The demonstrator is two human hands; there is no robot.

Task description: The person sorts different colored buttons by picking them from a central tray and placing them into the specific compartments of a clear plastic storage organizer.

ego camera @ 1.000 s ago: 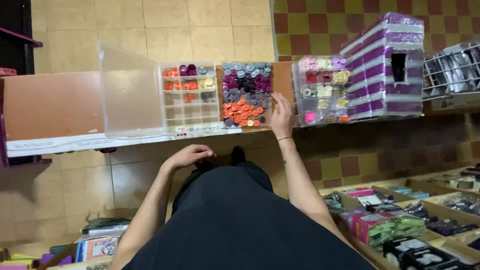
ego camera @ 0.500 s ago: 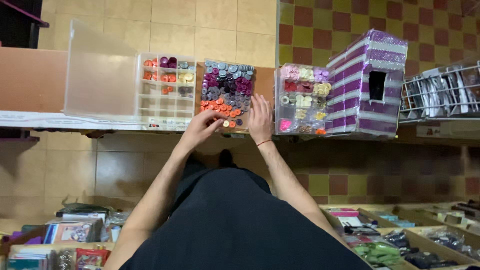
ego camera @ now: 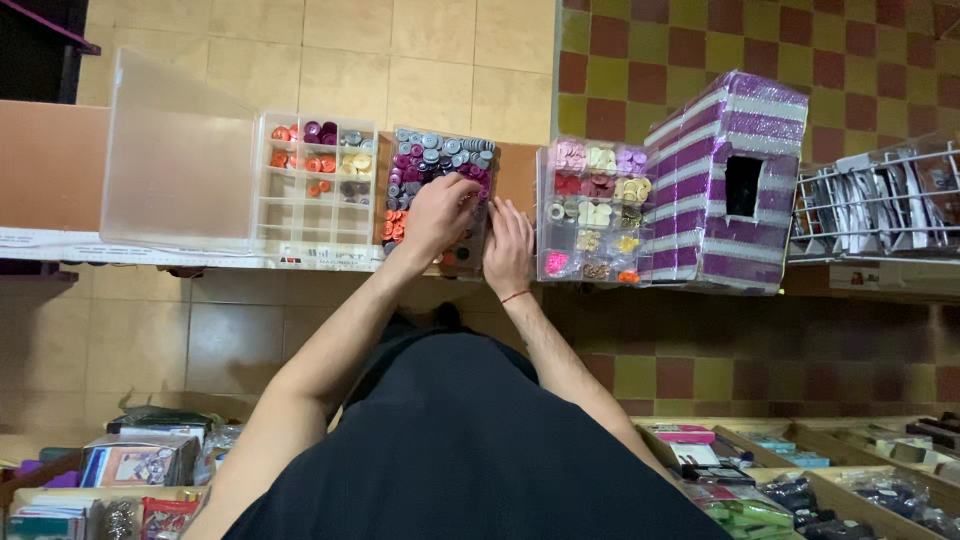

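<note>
A card covered with grey, purple and orange buttons (ego camera: 430,165) lies on the counter in front of me. My left hand (ego camera: 438,214) rests on the middle of that card with fingers curled over the buttons. My right hand (ego camera: 508,245) lies flat against the card's right edge; a thin red band circles its wrist. Whether either hand pinches a button is hidden. Left of the card stands a clear compartment box (ego camera: 316,180) with its lid (ego camera: 178,160) raised, holding red, purple and cream buttons. Right of it sits a second clear box (ego camera: 592,212) of pink, cream and yellow buttons.
A purple and silver striped glitter box (ego camera: 722,180) with a dark opening stands to the right, then a white wire rack (ego camera: 880,205) of packets. A brown board (ego camera: 50,165) lies at far left. Below, floor-level trays (ego camera: 800,480) and boxes (ego camera: 130,470) hold packaged goods.
My left hand rose from my lap to the button card and now rests on its middle. My right hand slid down to the card's right edge. The view shifted slightly.
</note>
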